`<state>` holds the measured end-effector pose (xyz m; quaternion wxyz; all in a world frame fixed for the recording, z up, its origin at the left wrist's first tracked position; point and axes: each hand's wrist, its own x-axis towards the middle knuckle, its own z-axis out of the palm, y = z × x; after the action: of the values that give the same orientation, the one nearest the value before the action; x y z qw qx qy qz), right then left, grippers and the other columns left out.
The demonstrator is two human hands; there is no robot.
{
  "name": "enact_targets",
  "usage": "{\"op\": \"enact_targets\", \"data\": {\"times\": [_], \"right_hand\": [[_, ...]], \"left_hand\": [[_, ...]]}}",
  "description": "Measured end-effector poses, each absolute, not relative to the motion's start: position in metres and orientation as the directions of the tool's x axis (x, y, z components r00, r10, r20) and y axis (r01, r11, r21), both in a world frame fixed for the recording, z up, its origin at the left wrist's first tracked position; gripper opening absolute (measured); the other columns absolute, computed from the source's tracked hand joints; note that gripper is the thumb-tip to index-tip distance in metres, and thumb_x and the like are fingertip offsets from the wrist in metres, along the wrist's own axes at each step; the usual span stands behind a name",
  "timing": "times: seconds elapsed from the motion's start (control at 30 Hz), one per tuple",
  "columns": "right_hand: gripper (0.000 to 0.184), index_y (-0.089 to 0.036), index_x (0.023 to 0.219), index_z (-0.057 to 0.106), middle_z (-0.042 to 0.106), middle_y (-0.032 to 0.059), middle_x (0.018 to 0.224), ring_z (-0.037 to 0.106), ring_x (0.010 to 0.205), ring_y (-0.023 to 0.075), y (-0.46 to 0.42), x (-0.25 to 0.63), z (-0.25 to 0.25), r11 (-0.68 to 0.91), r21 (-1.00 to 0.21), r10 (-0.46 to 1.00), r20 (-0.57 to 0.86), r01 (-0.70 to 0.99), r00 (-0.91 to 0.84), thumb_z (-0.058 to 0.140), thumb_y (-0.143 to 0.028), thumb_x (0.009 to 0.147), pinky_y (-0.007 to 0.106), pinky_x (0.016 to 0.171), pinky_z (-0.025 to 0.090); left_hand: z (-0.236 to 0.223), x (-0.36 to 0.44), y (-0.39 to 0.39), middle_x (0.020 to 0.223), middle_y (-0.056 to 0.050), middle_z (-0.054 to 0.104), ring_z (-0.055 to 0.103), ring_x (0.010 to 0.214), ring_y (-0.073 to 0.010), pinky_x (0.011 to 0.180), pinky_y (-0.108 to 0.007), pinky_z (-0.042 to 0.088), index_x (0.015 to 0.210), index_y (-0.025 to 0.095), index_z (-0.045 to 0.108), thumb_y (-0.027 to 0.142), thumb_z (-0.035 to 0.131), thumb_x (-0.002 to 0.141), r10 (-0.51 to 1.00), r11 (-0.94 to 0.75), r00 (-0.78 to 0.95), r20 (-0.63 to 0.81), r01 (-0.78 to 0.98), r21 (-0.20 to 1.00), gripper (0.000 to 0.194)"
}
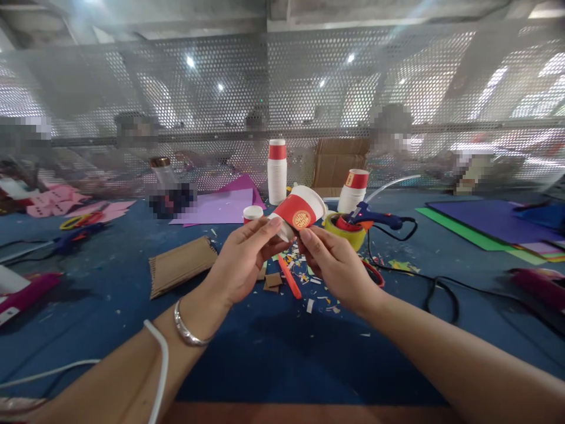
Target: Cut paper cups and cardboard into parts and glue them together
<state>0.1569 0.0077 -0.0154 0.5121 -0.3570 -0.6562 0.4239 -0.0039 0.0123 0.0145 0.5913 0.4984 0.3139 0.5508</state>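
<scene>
Blue table (273,353), paper scraps (310,306) strewn about, tilted paper cup (292,209) mid-frame!
Left hand (241,259) clamps near its base, right hand (338,265) pinches at its underside; its long axis climbs from the left fingers toward upper right.

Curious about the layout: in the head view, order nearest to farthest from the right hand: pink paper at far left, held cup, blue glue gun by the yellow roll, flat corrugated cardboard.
From the right hand:
1. Held cup: at its fingertips.
2. Blue glue gun: beyond, rightward.
3. Corrugated cardboard: left side.
4. Pink paper: far left.
</scene>
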Motion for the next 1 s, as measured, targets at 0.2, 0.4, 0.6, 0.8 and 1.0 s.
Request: {"op": "enact_targets", "data": {"times": [0.2, 0.4, 0.6, 0.8, 1.0], "right_hand": [[0.043, -0.021, 0.073, 0.046, 0.029, -0.0072, 0.060, 0.023, 0.049, 0.0074, 0.006, 0.158, -0.015, 0.410, -0.912, 0.894, 0.394, 0.034, -0.213, 0.045, -0.056, 0.098, 0.026, 0.045, 0.020], [0.042, -0.021, 0.074, 0.045, 0.033, -0.0054, 0.066, 0.026, 0.051, 0.0077, 0.005, 0.158, -0.014, 0.417, -0.908, 0.891, 0.402, 0.029, -0.212, 0.046, -0.055, 0.098, 0.026, 0.046, 0.021], [0.039, -0.022, 0.076, 0.045, 0.035, -0.0043, 0.069, 0.029, 0.055, 0.0089, 0.003, 0.159, -0.014, 0.417, -0.909, 0.889, 0.406, 0.004, -0.212, 0.047, -0.055, 0.098, 0.025, 0.046, 0.023], [0.039, -0.022, 0.076, 0.044, 0.033, -0.0050, 0.069, 0.027, 0.054, 0.0085, 0.001, 0.158, -0.013, 0.428, -0.904, 0.882, 0.420, -0.013, -0.213, 0.048, -0.054, 0.098, 0.025, 0.046, 0.022], [0.041, -0.022, 0.074, 0.042, 0.031, -0.0054, 0.067, 0.027, 0.052, 0.0086, 0.001, 0.157, -0.011, 0.436, -0.900, 0.878, 0.428, -0.010, -0.216, 0.046, -0.054, 0.098, 0.026, 0.045, 0.022]], "left_hand": [[0.012, 0.001, 0.007, 0.096, -0.006, 0.074, 0.067, 0.095, -0.0188, 0.090, -0.031, 0.054, 0.094, 0.020, 0.076, 0.035, 0.069, 0.088, 0.926, -0.260, 0.187, 0.329, -0.316, 0.912, 0.018], [0.010, 0.007, 0.003, 0.109, -0.007, 0.073, 0.067, 0.104, -0.0204, 0.098, -0.035, 0.052, 0.109, 0.022, 0.074, 0.032, 0.063, 0.092, 0.903, -0.334, 0.175, 0.393, -0.289, 0.897, 0.022], [0.004, 0.008, 0.003, 0.118, -0.006, 0.072, 0.065, 0.113, -0.0219, 0.104, -0.038, 0.051, 0.123, 0.026, 0.068, 0.033, 0.065, 0.091, 0.890, -0.397, 0.150, 0.431, -0.213, 0.893, 0.033], [0.003, 0.010, -0.001, 0.117, -0.005, 0.073, 0.068, 0.109, -0.0200, 0.101, -0.035, 0.054, 0.133, 0.026, 0.061, 0.031, 0.065, 0.091, 0.848, -0.521, 0.071, 0.526, -0.079, 0.850, 0.042], [0.000, 0.004, 0.000, 0.124, -0.008, 0.070, 0.069, 0.108, -0.0207, 0.098, -0.036, 0.056, 0.139, 0.023, 0.055, 0.029, 0.067, 0.090, 0.800, -0.600, 0.072, 0.596, 0.055, 0.798, 0.051]]}}
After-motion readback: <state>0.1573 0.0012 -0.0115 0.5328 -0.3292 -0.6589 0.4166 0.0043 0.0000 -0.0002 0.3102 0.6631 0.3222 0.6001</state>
